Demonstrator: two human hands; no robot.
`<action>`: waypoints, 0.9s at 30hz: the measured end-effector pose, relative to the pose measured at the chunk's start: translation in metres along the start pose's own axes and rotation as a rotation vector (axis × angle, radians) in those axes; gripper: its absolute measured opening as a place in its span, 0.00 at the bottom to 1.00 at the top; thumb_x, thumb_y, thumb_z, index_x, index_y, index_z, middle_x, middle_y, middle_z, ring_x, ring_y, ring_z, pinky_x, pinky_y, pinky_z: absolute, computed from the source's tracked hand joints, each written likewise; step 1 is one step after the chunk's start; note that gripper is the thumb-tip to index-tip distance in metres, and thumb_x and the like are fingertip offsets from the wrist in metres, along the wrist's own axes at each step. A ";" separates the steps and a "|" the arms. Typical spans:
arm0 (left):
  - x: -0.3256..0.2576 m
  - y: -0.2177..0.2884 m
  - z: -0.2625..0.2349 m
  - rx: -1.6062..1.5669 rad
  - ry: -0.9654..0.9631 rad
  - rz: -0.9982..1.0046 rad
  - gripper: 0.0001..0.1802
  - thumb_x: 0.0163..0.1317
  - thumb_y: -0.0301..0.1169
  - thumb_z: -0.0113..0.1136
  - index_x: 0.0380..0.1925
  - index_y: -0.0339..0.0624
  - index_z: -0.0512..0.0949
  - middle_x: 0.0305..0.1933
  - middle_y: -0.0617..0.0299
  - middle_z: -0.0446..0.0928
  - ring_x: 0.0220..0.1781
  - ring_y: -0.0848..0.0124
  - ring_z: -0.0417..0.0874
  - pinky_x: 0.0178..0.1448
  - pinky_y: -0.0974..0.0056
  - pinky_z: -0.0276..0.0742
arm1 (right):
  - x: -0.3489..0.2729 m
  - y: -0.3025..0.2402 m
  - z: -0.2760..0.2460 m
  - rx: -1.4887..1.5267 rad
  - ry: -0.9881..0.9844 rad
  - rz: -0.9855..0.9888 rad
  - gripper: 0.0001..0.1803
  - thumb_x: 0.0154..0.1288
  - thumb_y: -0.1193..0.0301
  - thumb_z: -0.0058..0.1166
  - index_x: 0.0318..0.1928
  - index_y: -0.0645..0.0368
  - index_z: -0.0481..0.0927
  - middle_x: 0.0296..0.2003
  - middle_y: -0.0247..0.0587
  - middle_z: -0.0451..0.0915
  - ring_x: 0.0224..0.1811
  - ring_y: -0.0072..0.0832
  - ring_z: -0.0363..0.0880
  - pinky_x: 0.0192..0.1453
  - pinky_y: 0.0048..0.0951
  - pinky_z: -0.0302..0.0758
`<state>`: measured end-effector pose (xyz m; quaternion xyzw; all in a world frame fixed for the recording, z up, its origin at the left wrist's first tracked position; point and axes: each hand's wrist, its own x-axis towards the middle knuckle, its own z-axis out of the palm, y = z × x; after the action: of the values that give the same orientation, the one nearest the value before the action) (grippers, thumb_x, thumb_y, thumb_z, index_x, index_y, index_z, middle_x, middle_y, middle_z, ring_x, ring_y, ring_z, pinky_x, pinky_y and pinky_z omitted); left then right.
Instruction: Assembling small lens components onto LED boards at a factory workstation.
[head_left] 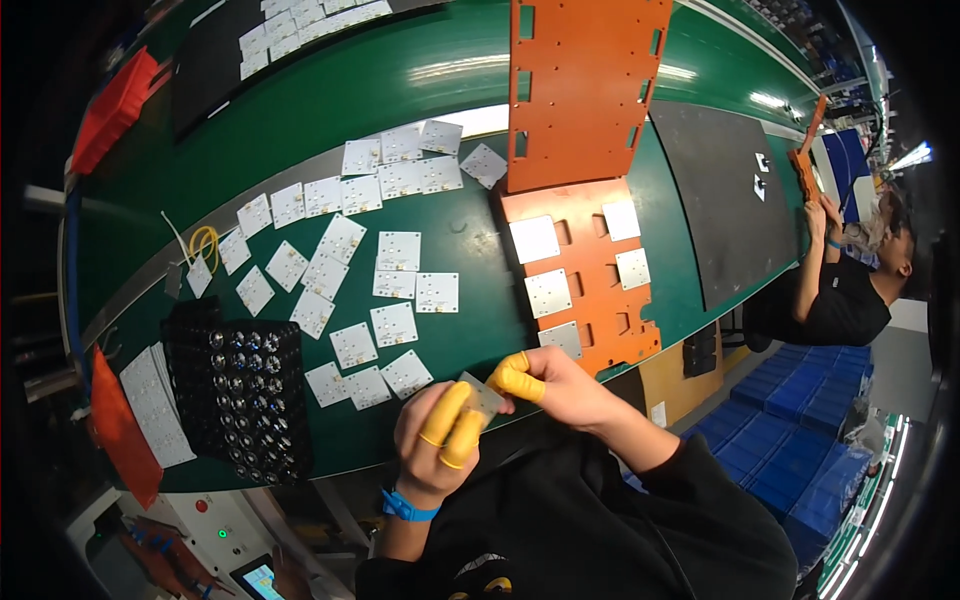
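Overhead light, bright and even on the green table [420, 80]; streaks of glare run along its far curve. White squares [398, 250] near wash-out. Orange plate [585, 90] saturated, sharp. Fisheye bends straight edges hard toward the rim; corners fall black. Lower dark clothing loses detail. Centre in focus, far right soft.

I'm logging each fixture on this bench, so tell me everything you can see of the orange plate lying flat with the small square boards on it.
The orange plate is a flat, rigid-looking panel with rectangular cut-outs and small holes, lying on the green table right of the scattered boards. Five small square boards sit on it. A second orange panel of the same kind overlaps its far edge. Neither the left hand nor the right hand touches it.
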<state>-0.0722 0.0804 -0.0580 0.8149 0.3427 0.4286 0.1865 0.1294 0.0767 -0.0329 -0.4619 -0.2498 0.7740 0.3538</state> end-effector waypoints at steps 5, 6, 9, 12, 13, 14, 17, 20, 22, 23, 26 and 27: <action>0.009 0.009 -0.005 -0.068 -0.150 0.136 0.13 0.58 0.25 0.61 0.44 0.40 0.80 0.51 0.47 0.78 0.49 0.52 0.81 0.50 0.54 0.80 | -0.021 -0.012 -0.021 -0.175 -0.127 0.117 0.11 0.64 0.71 0.66 0.41 0.66 0.82 0.35 0.30 0.82 0.38 0.15 0.77 0.45 0.20 0.74; 0.009 0.006 -0.002 -0.030 -0.183 0.249 0.13 0.57 0.24 0.61 0.44 0.43 0.82 0.53 0.47 0.77 0.51 0.54 0.80 0.51 0.55 0.80 | -0.025 -0.009 -0.025 -0.161 -0.112 0.129 0.12 0.62 0.72 0.67 0.42 0.66 0.82 0.36 0.31 0.82 0.39 0.15 0.78 0.45 0.20 0.74; 0.016 0.009 0.003 -0.067 -0.168 0.185 0.12 0.57 0.24 0.61 0.42 0.45 0.83 0.53 0.48 0.77 0.52 0.53 0.80 0.52 0.54 0.81 | -0.038 -0.006 -0.033 -0.173 0.061 0.029 0.10 0.63 0.73 0.64 0.42 0.65 0.83 0.34 0.30 0.83 0.36 0.14 0.79 0.44 0.17 0.73; 0.016 0.004 0.008 -0.001 -0.083 0.072 0.13 0.52 0.18 0.64 0.40 0.38 0.83 0.47 0.49 0.80 0.50 0.53 0.82 0.49 0.55 0.82 | -0.059 -0.027 -0.071 -0.271 0.442 -0.090 0.08 0.65 0.74 0.60 0.42 0.64 0.83 0.34 0.35 0.84 0.37 0.20 0.82 0.41 0.23 0.79; 0.018 0.001 0.008 0.001 -0.086 0.056 0.11 0.53 0.17 0.64 0.38 0.35 0.82 0.46 0.50 0.81 0.47 0.53 0.83 0.47 0.55 0.82 | -0.070 -0.044 -0.084 -0.262 0.535 -0.069 0.08 0.65 0.73 0.59 0.42 0.65 0.83 0.32 0.34 0.84 0.35 0.20 0.82 0.40 0.21 0.78; 0.020 0.002 0.009 -0.008 -0.081 0.062 0.11 0.53 0.17 0.64 0.38 0.35 0.82 0.46 0.50 0.81 0.47 0.53 0.83 0.47 0.55 0.82 | -0.080 -0.043 -0.115 -0.404 0.632 -0.102 0.09 0.64 0.73 0.60 0.41 0.66 0.83 0.30 0.34 0.83 0.33 0.18 0.81 0.40 0.21 0.76; 0.017 0.004 0.018 -0.049 -0.118 -0.001 0.11 0.52 0.17 0.65 0.37 0.33 0.82 0.44 0.51 0.81 0.45 0.54 0.83 0.46 0.55 0.81 | -0.099 -0.047 -0.149 -0.427 0.692 -0.109 0.09 0.61 0.74 0.62 0.37 0.69 0.83 0.30 0.35 0.84 0.33 0.17 0.79 0.42 0.20 0.74; 0.009 0.009 0.032 -0.106 -0.189 -0.032 0.13 0.50 0.16 0.64 0.38 0.33 0.83 0.44 0.51 0.81 0.48 0.53 0.82 0.47 0.54 0.81 | -0.097 -0.037 -0.152 -0.481 0.704 -0.055 0.08 0.61 0.75 0.61 0.36 0.70 0.84 0.30 0.35 0.83 0.32 0.18 0.79 0.42 0.21 0.74; 0.005 0.012 0.038 -0.118 -0.260 -0.039 0.13 0.50 0.16 0.63 0.38 0.32 0.83 0.44 0.51 0.81 0.47 0.53 0.82 0.47 0.54 0.81 | -0.093 -0.027 -0.152 -0.445 0.700 -0.037 0.09 0.62 0.75 0.60 0.36 0.71 0.83 0.29 0.36 0.82 0.31 0.18 0.78 0.39 0.22 0.74; 0.005 0.014 0.042 -0.121 -0.263 -0.040 0.13 0.50 0.17 0.63 0.38 0.32 0.83 0.44 0.50 0.81 0.47 0.53 0.82 0.47 0.54 0.80 | -0.092 -0.025 -0.152 -0.442 0.706 -0.035 0.09 0.62 0.75 0.60 0.36 0.71 0.83 0.29 0.36 0.82 0.31 0.18 0.78 0.39 0.22 0.74; 0.005 0.014 0.051 -0.163 -0.291 -0.057 0.13 0.50 0.17 0.62 0.38 0.31 0.83 0.43 0.51 0.81 0.46 0.54 0.82 0.45 0.56 0.80 | -0.088 -0.024 -0.152 -0.471 0.700 -0.035 0.08 0.63 0.74 0.59 0.36 0.70 0.83 0.27 0.35 0.81 0.29 0.18 0.77 0.37 0.22 0.74; 0.004 0.012 0.053 -0.165 -0.294 -0.053 0.13 0.50 0.17 0.62 0.38 0.31 0.83 0.43 0.51 0.81 0.46 0.54 0.82 0.45 0.56 0.80 | -0.088 -0.022 -0.153 -0.468 0.705 -0.036 0.08 0.63 0.74 0.59 0.36 0.70 0.83 0.27 0.35 0.81 0.29 0.18 0.77 0.37 0.22 0.74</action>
<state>-0.0217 0.0747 -0.0783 0.8414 0.2965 0.3266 0.3122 0.3013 0.0314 -0.0387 -0.7617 -0.2906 0.4847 0.3168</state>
